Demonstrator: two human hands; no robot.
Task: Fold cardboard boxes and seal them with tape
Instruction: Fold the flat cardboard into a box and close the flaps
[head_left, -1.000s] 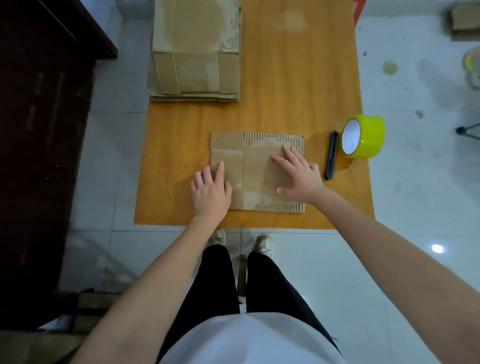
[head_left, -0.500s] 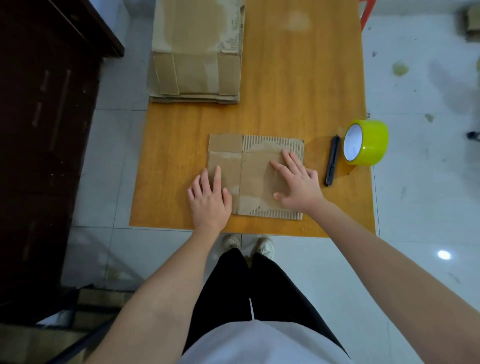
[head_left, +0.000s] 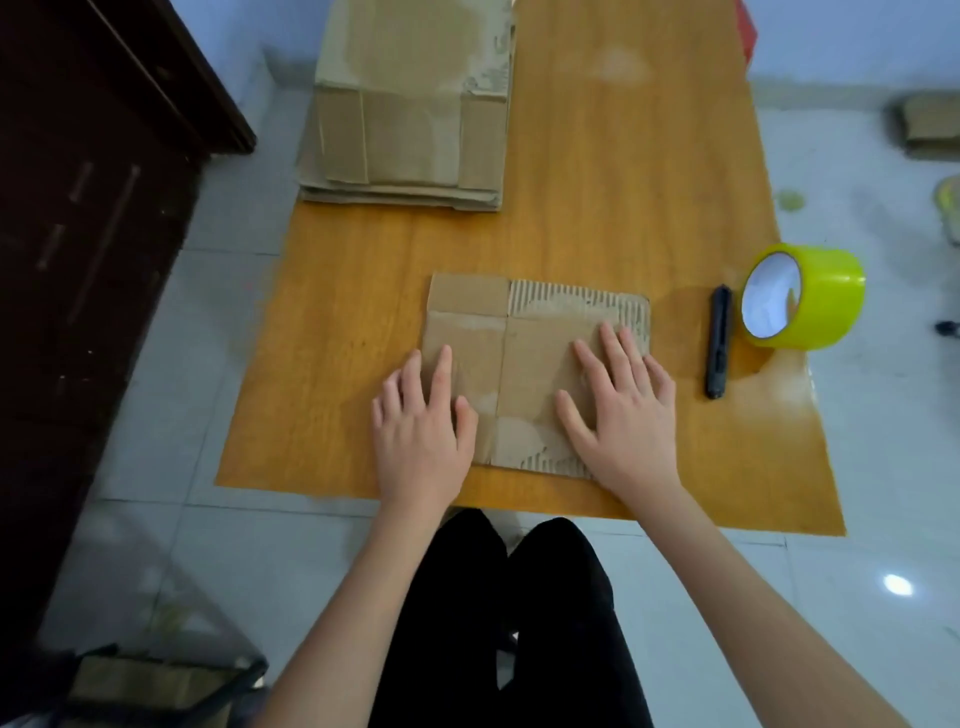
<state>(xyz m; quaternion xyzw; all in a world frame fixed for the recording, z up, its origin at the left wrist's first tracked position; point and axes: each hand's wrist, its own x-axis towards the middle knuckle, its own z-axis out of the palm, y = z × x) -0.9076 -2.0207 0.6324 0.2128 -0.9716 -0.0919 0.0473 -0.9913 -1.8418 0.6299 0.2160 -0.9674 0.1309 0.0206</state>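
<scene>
A flattened brown cardboard box (head_left: 524, 332) lies near the front edge of the orange wooden table (head_left: 623, 182). My left hand (head_left: 421, 431) rests flat over its left front corner, fingers straight. My right hand (head_left: 618, 410) presses flat on its right half, fingers spread. A roll of yellow-green tape (head_left: 802, 296) stands on its side at the table's right edge. Between the box and the tape lies a black utility knife (head_left: 718, 340).
A stack of flattened cardboard boxes (head_left: 410, 104) sits at the table's far left. A dark wooden cabinet (head_left: 88, 234) stands left of the table. More cardboard (head_left: 930, 122) lies on the tiled floor at far right. My legs are under the table's front edge.
Both hands stay flat on the flattened box, shifted only slightly. The camera has moved closer and tilted.
</scene>
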